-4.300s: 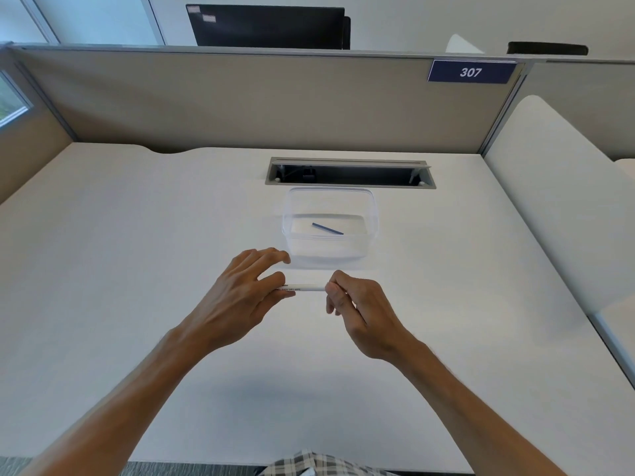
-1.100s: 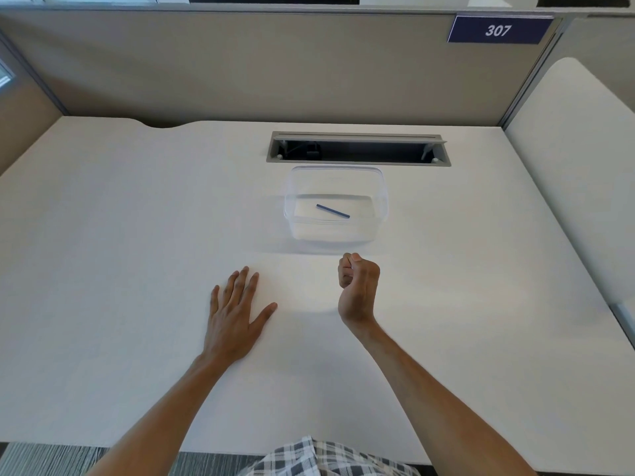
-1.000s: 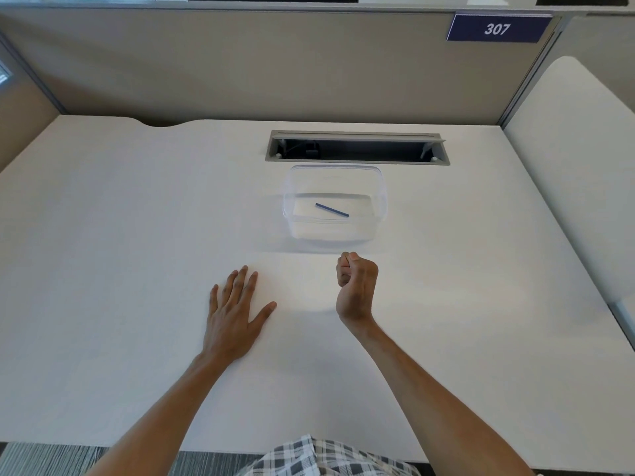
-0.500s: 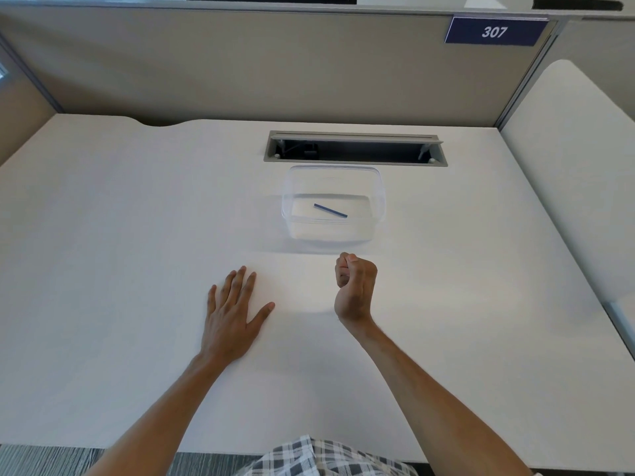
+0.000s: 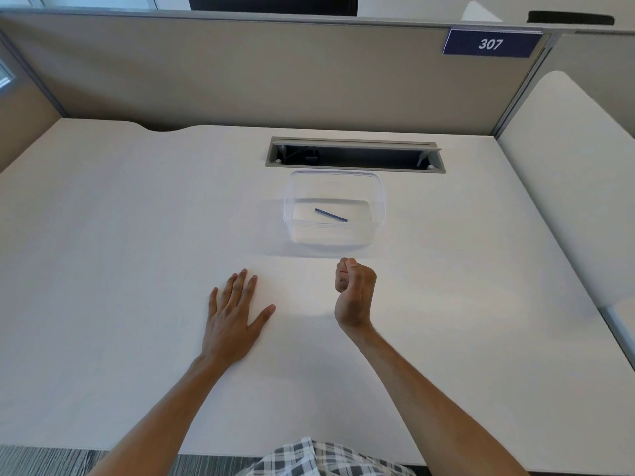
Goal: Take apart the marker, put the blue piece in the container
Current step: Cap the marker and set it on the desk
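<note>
A thin blue piece lies at a slant on the floor of the clear plastic container, which stands on the white desk past my hands. My right hand is curled into a fist, thumb side up, just short of the container's near wall. Nothing shows from inside the fist. My left hand rests flat on the desk, palm down, fingers spread, to the left of the fist. The white marker body is not visible anywhere.
A grey cable slot opens in the desk right behind the container. A beige partition with a blue "307" sign closes the back. A white side panel borders the right edge.
Over four seconds ago both hands held a white marker body between them. Since one second ago, neither hand has moved; only the camera has shifted slightly.
</note>
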Action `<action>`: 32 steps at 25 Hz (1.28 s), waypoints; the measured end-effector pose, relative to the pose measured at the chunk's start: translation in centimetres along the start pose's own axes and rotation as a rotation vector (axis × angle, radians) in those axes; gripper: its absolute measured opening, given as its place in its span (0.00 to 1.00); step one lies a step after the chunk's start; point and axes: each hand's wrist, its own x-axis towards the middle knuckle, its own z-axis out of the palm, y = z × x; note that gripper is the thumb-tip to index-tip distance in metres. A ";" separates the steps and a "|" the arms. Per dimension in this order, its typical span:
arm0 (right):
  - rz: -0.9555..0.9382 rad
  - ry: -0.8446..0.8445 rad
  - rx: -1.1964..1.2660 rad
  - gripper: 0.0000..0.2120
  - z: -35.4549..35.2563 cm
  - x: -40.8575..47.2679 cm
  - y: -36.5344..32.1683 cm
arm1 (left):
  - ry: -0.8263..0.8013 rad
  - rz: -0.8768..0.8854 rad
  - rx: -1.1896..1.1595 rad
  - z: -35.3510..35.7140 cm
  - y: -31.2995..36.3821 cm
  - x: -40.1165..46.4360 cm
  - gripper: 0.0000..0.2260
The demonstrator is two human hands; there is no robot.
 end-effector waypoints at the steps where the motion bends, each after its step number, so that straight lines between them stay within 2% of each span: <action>1: 0.006 -0.003 0.002 0.17 -0.1 0.0 0.0 | -0.001 0.000 0.001 0.0 0.0 0.0 0.35; 5: 0.038 -0.015 -0.018 0.20 -0.2 -0.2 -0.3 | 0.003 0.003 0.001 0.0 0.0 0.0 0.35; 14: 0.067 -0.047 -0.053 0.18 -0.8 -0.3 -1.1 | 0.018 0.000 -0.008 0.1 -0.2 0.0 0.35; 24: 0.099 -0.039 -0.086 0.12 -1.8 0.1 -1.5 | 0.018 0.004 0.000 0.2 -0.2 0.0 0.35; 28: 0.015 -0.056 -0.253 0.16 -2.3 -0.2 -1.0 | 0.018 0.005 -0.005 0.3 -0.3 0.0 0.35; 32: -0.161 -0.041 -0.458 0.14 -3.6 -0.7 -0.5 | 0.021 0.007 -0.007 0.3 -0.3 0.0 0.35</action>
